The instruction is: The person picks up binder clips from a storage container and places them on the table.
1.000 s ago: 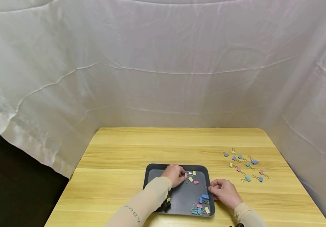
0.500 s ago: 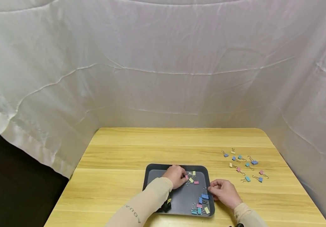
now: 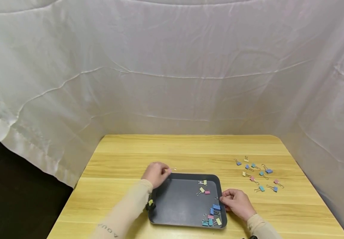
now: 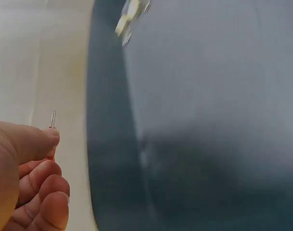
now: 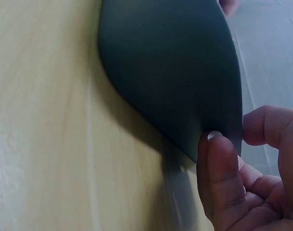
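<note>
My left hand is over the far left corner of the dark grey tray, pinching a pink binder clip between thumb and fingertips. In the left wrist view the wire handles of that clip stick up past the thumb; most of its body is hidden. At the tray's right side my right hand pinches the rim, its thumb and fingers on either face of the wall. Two yellow clips and a pink clip lie in the tray's far right part.
Blue clips, teal clips, a pink one and a yellow one bunch in the tray's near right corner. Several mixed-colour binder clips lie scattered on the wooden table to the right. A pale curtain surrounds the table.
My left hand has lifted a pink binder clip from the tray's far right part and moved left with it to the far left corner. The right hand stays at the rim.
</note>
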{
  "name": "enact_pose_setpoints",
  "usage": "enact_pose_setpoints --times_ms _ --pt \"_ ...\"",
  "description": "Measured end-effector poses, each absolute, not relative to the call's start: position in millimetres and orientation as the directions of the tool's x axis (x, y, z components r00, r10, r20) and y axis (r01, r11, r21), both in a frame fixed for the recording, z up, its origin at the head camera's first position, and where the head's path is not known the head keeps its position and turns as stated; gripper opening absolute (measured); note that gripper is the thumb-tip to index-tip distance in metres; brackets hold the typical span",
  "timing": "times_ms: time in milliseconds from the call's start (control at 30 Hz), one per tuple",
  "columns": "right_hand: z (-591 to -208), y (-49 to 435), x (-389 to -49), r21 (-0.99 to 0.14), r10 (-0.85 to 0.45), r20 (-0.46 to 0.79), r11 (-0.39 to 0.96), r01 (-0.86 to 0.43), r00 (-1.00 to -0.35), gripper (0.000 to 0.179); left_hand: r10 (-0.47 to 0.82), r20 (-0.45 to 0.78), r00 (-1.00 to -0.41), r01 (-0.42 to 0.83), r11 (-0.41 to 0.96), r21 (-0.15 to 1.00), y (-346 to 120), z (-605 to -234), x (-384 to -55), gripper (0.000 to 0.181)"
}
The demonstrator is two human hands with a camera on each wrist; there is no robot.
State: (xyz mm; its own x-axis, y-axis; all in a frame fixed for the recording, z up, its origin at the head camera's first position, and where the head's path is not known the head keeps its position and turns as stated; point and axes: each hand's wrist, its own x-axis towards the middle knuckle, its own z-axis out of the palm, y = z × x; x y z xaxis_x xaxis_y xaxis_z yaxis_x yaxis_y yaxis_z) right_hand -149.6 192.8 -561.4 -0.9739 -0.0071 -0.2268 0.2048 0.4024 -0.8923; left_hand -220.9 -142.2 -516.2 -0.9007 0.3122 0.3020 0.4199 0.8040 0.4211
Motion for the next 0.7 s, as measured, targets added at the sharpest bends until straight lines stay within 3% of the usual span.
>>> enact_pose_setpoints --times_ms 167,333,700 --pt "-560.8 193.3 -149.8 -0.889 -0.006 -0.221 0.413 0.198 -0.975 0.020 0.126 0.237 -0.963 0.229 0.848 0.478 -195.5 -512.6 -223.6 0.012" --pt "-560.1 191.4 -149.9 -0.880 0.013 -0.225 0.427 0.209 -0.974 0.016 0.007 0.175 -0.985 0.091 0.876 0.474 -247.6 -522.8 -217.5 0.020" --pt "-559.5 200.7 -152.3 -0.853 0.068 -0.208 0.476 0.215 -0.976 0.017 -0.096 0.101 -0.990 -0.038 0.883 0.467 -320.7 -546.6 -189.2 0.017"
